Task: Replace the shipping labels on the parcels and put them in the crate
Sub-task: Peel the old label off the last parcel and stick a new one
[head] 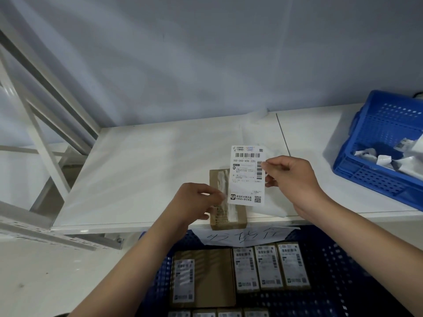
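surface: we see a white shelf (142,170) | at its front edge: brown parcel (219,216), overhanging slightly | just right of parcel: translucent backing sheet (272,207) | far right of parcel: blue basket (375,143) holding crumpled paper scraps (386,160)

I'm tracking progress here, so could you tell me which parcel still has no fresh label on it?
The brown parcel on the white shelf edge, under both hands: its top shows only torn label residue. Those in the blue crate below carry intact labels.
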